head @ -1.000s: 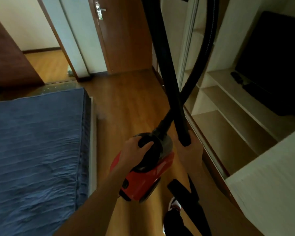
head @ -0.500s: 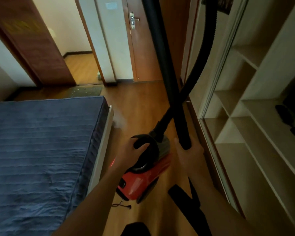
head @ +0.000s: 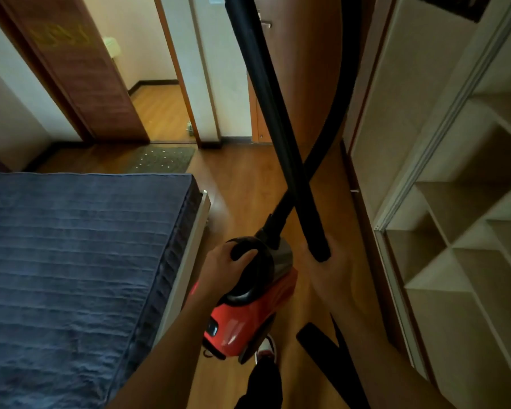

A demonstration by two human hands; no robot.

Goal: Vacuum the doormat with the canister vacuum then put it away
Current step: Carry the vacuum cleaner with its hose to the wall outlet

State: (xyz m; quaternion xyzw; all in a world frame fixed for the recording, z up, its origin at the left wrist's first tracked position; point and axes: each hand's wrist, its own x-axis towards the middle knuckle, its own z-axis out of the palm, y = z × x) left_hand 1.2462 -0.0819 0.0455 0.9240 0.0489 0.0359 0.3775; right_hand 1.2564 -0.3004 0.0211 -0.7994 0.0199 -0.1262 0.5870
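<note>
My left hand [head: 223, 268] grips canister vacuum [head: 248, 317] handle; my right hand [head: 329, 271] grips wand [head: 295, 178] end. Risk: hose [head: 341, 93], crossing wand above hands, may tangle; canister vacuum may bump bed [head: 71, 276] beside left hand.

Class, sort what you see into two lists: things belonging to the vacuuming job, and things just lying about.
Job: canister vacuum, hose, wand, doormat, left hand, right hand.
Just there: bed, shelves, door.

Canister vacuum [head: 248, 314]: red body, black top handle, carried tilted, nose up. Black hose [head: 334, 125] and rigid wand [head: 266, 93] cross above it. Doormat [head: 163, 159]: dark, speckled, flat at the far doorway [head: 160, 113], well apart.
</note>
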